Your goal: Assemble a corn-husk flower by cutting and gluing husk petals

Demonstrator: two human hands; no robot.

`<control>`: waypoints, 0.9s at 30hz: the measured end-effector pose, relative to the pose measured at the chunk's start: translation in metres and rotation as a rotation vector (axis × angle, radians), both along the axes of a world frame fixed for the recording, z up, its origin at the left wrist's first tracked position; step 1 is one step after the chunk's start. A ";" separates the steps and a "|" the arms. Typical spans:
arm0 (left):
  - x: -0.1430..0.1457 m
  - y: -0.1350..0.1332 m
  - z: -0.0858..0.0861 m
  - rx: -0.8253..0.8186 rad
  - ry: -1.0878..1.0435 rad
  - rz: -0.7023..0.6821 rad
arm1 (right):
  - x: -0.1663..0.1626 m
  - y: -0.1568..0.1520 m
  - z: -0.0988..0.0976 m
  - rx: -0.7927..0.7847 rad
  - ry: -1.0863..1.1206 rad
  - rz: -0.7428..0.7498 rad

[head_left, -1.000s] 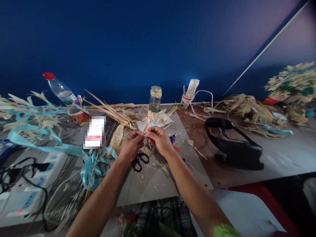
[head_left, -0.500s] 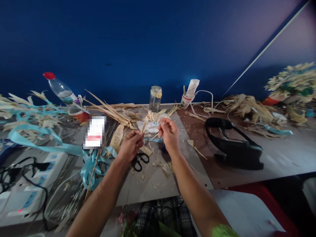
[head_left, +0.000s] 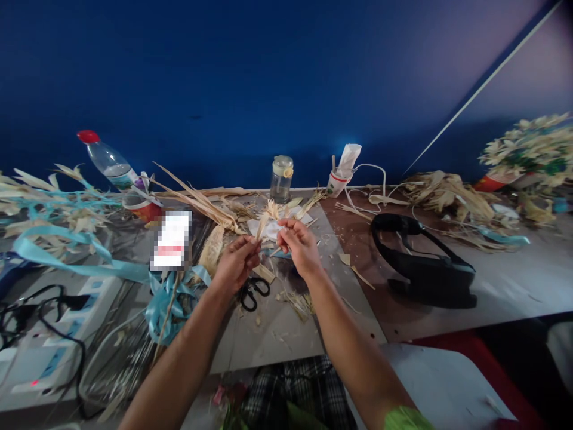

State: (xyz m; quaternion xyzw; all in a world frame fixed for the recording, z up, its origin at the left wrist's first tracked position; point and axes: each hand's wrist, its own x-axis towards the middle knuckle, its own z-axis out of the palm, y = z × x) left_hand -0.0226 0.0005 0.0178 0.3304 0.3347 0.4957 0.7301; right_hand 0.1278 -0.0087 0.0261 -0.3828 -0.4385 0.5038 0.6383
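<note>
My left hand [head_left: 238, 263] pinches a narrow strip of dried corn husk [head_left: 263, 229] that points upward from the fingertips. Just to its right, my right hand [head_left: 302, 246] has thumb and fingers drawn together; whatever they hold is too small to make out. Behind the hands lies a white piece [head_left: 295, 215], partly hidden, with husk bits around it. Black-handled scissors [head_left: 255, 294] rest on the table below my left hand. Husk scraps [head_left: 299, 303] are scattered under my right wrist.
A lidded glass jar [head_left: 281, 185] and a paper cup [head_left: 339, 184] stand by the wall. To the right sits a black headset-like strap device [head_left: 425, 263]. Blue ribbon [head_left: 168, 316], a phone-like blurred screen [head_left: 172, 239] and a power strip [head_left: 67, 334] are at left.
My right hand has moved slightly left, closer to the husk strip in my left hand. The left hand has stayed almost still, keeping its pinch.
</note>
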 end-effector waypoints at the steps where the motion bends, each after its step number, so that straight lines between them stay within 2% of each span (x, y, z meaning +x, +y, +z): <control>1: 0.000 0.000 0.001 0.002 0.001 0.000 | 0.000 0.000 -0.001 0.021 -0.057 -0.021; 4: 0.002 -0.002 0.003 0.008 0.001 0.017 | -0.001 -0.001 -0.002 0.053 -0.177 -0.040; 7: 0.004 -0.003 0.004 0.029 -0.001 0.015 | -0.002 -0.001 -0.002 0.045 -0.205 -0.034; 11: 0.005 -0.004 0.005 0.036 0.011 0.010 | -0.006 -0.001 -0.002 0.004 -0.103 0.019; 16: 0.003 -0.004 0.008 0.011 0.027 -0.002 | -0.012 -0.003 -0.001 -0.088 0.050 0.158; 18: 0.002 -0.004 0.008 0.011 0.031 -0.006 | -0.012 -0.002 -0.002 -0.107 0.070 0.159; 20: 0.002 -0.003 0.008 0.013 0.035 -0.002 | -0.009 0.001 -0.004 -0.114 0.058 0.060; 24: 0.002 -0.003 0.008 0.003 0.043 0.030 | 0.004 0.008 -0.006 -0.103 0.017 -0.313; 26: 0.001 -0.003 0.008 -0.005 0.047 0.027 | 0.009 0.008 -0.004 -0.064 -0.035 -0.384; 27: 0.001 -0.002 0.008 -0.005 0.052 0.020 | 0.010 0.007 -0.003 -0.040 -0.078 -0.363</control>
